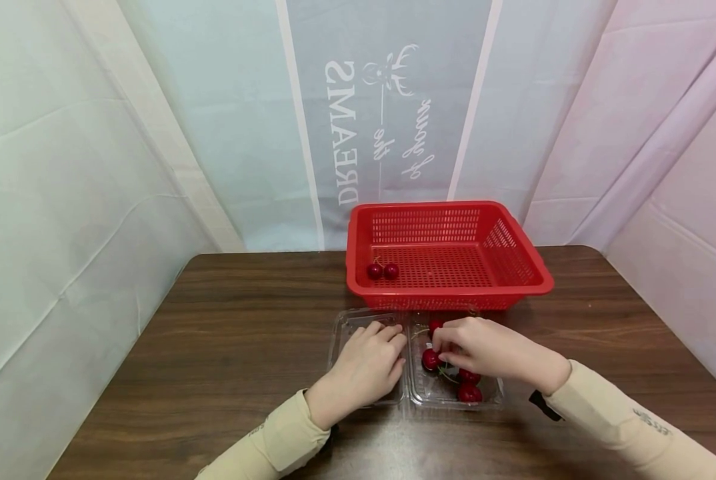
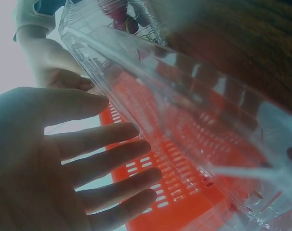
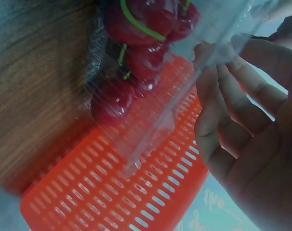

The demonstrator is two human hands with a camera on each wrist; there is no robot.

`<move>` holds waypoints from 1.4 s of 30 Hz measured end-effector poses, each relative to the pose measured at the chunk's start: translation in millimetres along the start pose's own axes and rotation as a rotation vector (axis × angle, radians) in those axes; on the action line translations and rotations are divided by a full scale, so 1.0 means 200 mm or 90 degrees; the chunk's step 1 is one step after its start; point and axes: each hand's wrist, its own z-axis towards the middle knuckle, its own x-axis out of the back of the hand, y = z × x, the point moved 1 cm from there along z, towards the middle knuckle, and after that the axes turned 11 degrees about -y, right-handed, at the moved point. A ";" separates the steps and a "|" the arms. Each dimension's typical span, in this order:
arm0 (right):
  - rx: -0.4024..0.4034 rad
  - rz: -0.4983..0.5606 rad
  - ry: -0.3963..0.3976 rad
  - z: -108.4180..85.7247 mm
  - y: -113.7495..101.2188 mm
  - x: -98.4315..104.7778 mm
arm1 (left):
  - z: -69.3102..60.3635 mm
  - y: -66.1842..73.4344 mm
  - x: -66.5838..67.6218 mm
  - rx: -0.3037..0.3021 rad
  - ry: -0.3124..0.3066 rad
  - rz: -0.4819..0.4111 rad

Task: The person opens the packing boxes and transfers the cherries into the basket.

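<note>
A clear plastic clamshell container (image 1: 415,402) lies unfolded on the table. Several dark red cherries (image 1: 469,392) with green stems are in its right half. My left hand (image 1: 363,363) rests over the left half, and the left wrist view shows its fingers (image 2: 112,154) extended along the clear plastic. Over the right half, my right hand (image 1: 472,343) bends its fingers down beside a cherry (image 1: 431,360). In the right wrist view its fingertips are at the container's clear wall (image 3: 184,91); whether they pinch anything is hidden.
Just behind the container stands a red perforated basket (image 1: 448,291), with two joined cherries (image 1: 383,271) in its left front corner. Brown wood-grain table (image 1: 226,347) extends to both sides. Pale printed fabric (image 1: 388,120) hangs behind.
</note>
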 end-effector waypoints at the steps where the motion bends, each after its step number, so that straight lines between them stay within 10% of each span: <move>1: -0.004 0.005 -0.007 0.00 0.00 0.00 | 0.00 0.00 0.00 0.000 0.002 0.000; 16: -0.063 0.006 -0.045 0.05 0.00 -0.03 | 0.00 0.00 0.00 -0.002 0.006 0.007; 42: -0.017 0.012 -0.086 0.10 -0.01 -0.07 | 0.00 0.00 -0.01 -0.005 0.024 0.012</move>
